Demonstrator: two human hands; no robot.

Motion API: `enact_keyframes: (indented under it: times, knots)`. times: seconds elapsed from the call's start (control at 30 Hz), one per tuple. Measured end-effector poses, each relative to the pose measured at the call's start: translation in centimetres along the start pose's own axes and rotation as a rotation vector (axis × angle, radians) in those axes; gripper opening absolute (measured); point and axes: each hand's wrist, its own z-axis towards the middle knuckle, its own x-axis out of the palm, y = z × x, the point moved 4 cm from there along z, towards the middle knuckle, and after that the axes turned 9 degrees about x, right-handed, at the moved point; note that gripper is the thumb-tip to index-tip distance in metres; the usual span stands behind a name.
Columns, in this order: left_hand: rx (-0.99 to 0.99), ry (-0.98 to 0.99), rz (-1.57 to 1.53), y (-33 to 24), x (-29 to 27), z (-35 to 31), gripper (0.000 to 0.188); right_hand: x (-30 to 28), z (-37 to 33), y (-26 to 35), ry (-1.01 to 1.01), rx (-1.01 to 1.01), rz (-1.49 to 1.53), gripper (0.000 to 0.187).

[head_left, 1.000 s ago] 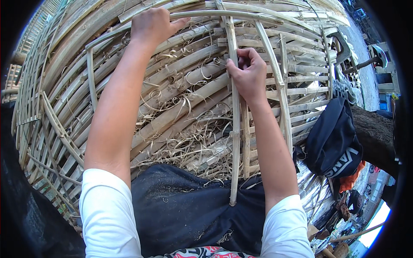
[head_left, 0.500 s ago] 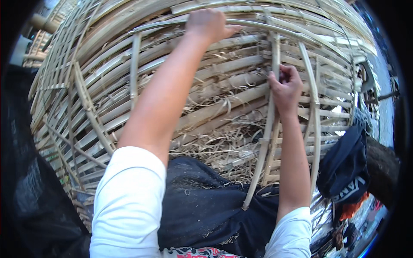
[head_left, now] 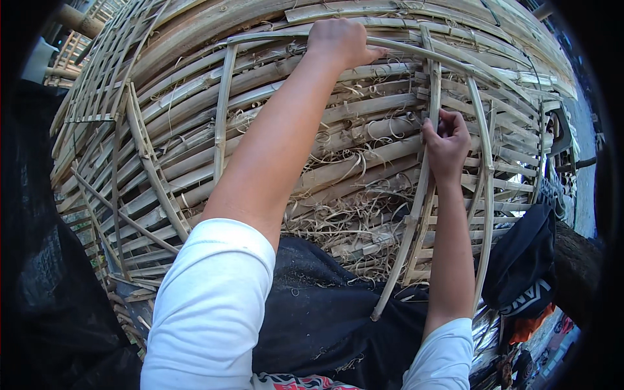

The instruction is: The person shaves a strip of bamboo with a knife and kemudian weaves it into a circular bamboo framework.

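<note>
My left hand [head_left: 339, 43] is reaching far forward, closed over a long curved bamboo strip [head_left: 270, 37] that runs across the top of a light frame. The thumb points to the right. Lower and to the right, my right hand [head_left: 450, 144] has its thumb and curled fingers pinched against an upright bamboo strip [head_left: 418, 195], whose bottom end comes down onto the black cloth over my lap. Other uprights of the frame are a strip on the left [head_left: 223, 107] and a bent one on the right [head_left: 487, 188]. My left forearm hides part of what lies behind it.
Under the frame lies a slatted bamboo surface [head_left: 370, 127], strewn with curled shavings [head_left: 344, 211]. Lattice bamboo panels [head_left: 97, 91] stand on the left. Black cloth [head_left: 312, 312] covers my lap. At the right hangs a dark fabric item [head_left: 520, 266] beside a log [head_left: 575, 263].
The whole view has shifted, so both hands and the frame appear slightly farther right and lower. Both hands keep their hold on the same strips.
</note>
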Motion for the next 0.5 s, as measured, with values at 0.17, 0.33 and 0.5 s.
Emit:
enact_keyframes:
  times: [0.17,0.33,0.5]
  knots:
    - [0.008,0.015,0.010,-0.4,-0.1,0.3,0.078,-0.2,0.1,-0.4,-0.004,0.031,0.076,0.024]
    - [0.008,0.018,0.046,0.4,0.2,0.0,0.079,0.2,0.2,0.2,-0.019,0.004,-0.005,0.025]
    - [0.002,0.041,0.056,-0.5,0.0,0.1,0.079,-0.3,0.2,-0.4,-0.031,0.029,-0.013,0.026]
